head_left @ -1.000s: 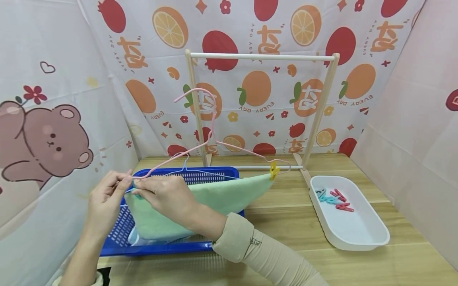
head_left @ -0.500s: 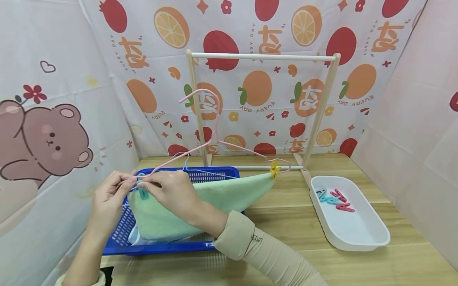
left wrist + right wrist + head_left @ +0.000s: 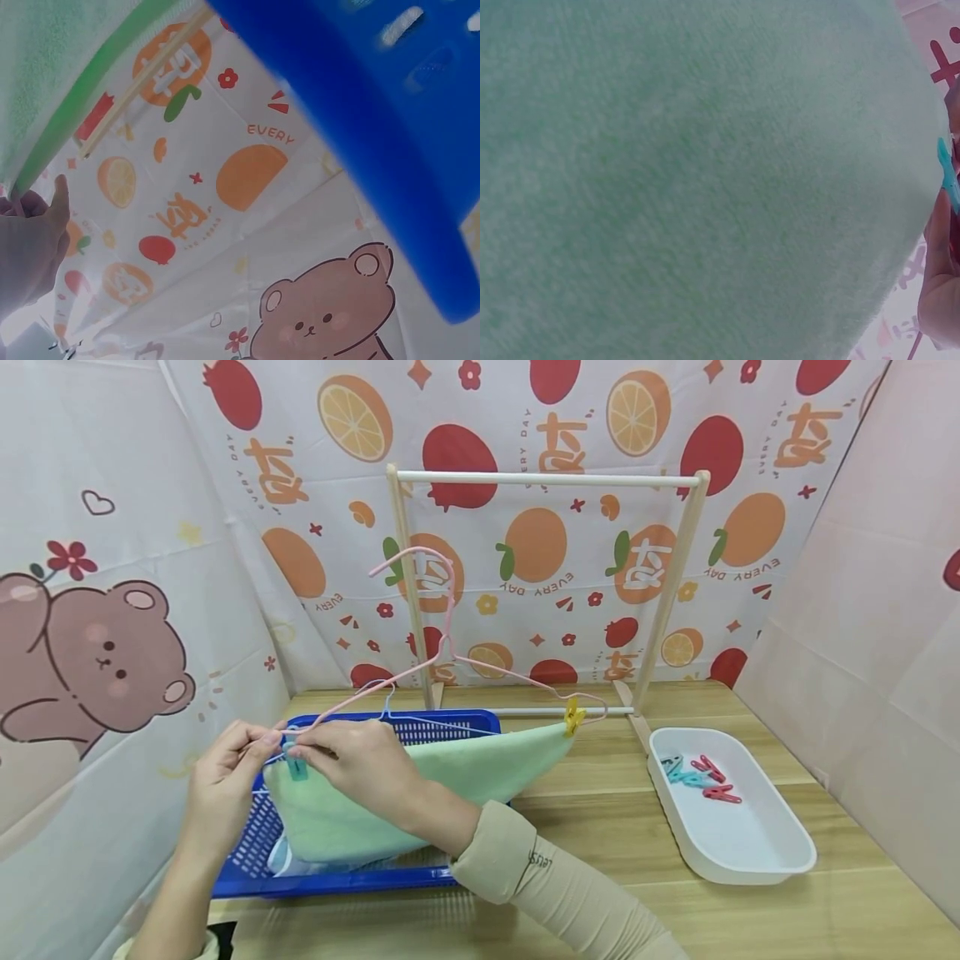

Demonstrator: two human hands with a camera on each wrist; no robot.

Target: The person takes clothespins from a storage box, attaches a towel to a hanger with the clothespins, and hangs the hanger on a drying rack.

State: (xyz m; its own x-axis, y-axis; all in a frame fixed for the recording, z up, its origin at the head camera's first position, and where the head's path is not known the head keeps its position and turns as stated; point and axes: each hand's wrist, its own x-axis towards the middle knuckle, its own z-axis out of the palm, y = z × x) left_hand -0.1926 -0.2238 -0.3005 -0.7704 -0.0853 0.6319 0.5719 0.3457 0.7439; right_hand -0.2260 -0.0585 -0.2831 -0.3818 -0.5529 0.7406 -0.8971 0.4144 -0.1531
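A pale green towel [image 3: 352, 827] hangs from a pink hanger [image 3: 480, 665] over the blue basket. My left hand [image 3: 225, 777] pinches the hanger's left end. Close beside it, my right hand [image 3: 367, 772] has thumb and fingertips around the upper part of a teal clothespin [image 3: 297, 767], which sits at the towel's left corner. A yellow clothespin [image 3: 574, 717] clips the right corner to the hanger. In the left wrist view, the left hand [image 3: 34, 244] is at the towel's edge. The towel [image 3: 705, 180] fills most of the right wrist view, with the teal clothespin [image 3: 949, 172] at its edge.
The blue basket [image 3: 337, 882] stands beneath the towel, with a light blue hanger [image 3: 388, 706] and light cloth in it. A wooden rack [image 3: 663, 593] with a white top rail stands behind. On the right, a white tray [image 3: 750, 852] holds several red and teal clothespins [image 3: 720, 794].
My right fingers have shifted up from the teal clothespin's lower end, so more of it shows now. The left hand stays on the hanger, and hanger and towel have barely moved.
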